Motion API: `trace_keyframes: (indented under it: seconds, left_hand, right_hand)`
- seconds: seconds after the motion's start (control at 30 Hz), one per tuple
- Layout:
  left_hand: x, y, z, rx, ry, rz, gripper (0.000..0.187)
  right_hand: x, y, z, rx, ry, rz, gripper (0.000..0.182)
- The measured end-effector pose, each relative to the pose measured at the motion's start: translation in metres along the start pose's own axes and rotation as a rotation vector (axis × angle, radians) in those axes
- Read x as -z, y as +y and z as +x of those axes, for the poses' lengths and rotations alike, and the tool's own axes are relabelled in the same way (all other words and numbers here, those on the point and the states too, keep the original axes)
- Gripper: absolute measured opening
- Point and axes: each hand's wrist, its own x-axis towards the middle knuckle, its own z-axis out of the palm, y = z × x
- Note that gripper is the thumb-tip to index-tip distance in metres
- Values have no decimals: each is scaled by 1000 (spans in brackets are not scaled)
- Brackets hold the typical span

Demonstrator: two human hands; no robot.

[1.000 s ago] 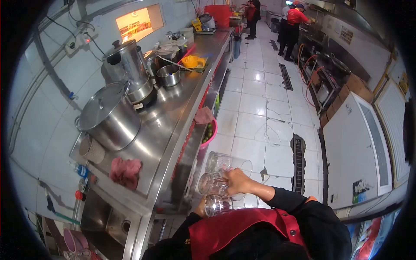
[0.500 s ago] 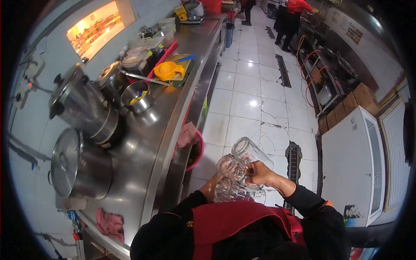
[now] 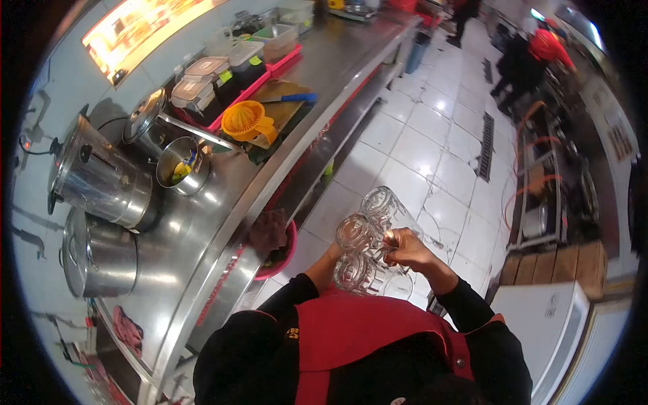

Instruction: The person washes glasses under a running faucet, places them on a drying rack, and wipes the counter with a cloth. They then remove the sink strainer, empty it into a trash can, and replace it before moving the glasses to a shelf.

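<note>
Several clear glass mugs [image 3: 356, 231] are bunched together in front of my chest, lying tilted with their thick bases toward the left. My right hand [image 3: 410, 249] is closed around their handles, fingers curled in among the glass. Against the left side of the bunch is my left hand [image 3: 329, 264], holding the mugs from beneath; its fingers are mostly hidden behind them. The uppermost mug [image 3: 379, 202] reaches farthest forward, and the lowest mug [image 3: 355, 271] is close to my red apron [image 3: 364, 331].
On the left, a steel counter [image 3: 223, 196] carries a lidded pot [image 3: 101, 260], a tall steel urn [image 3: 101, 175], a small pot [image 3: 182, 165] and an orange juicer [image 3: 248, 123]. Below it stands a pink bucket [image 3: 287, 253]. A white freezer [image 3: 540, 324] is at right; a co-worker [image 3: 533, 61] stands farther back.
My view has turned left and tilted, so the counter and aisle appear more slanted. Both hands keep the same hold on the mugs.
</note>
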Motion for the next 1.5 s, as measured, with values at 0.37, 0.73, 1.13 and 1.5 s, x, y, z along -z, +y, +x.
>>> trace_keyframes:
  seconds: [0.37,0.73,1.13,1.5]
  left_hand:
    - [85,123,145,173,658,159,77]
    - [135,140,217,-29,1195,324,32]
    - [128,9,439,-296,1595,155,35]
    - [106,-68,611,249,1620,109,38]
  right_hand:
    - [185,12,214,-121,-68,-120,13]
    - [370,76,409,-324,-97,348,24]
    - [481,102,642,-687,-853,285,12]
    - [469,151,694,-841,-1017,257,48]
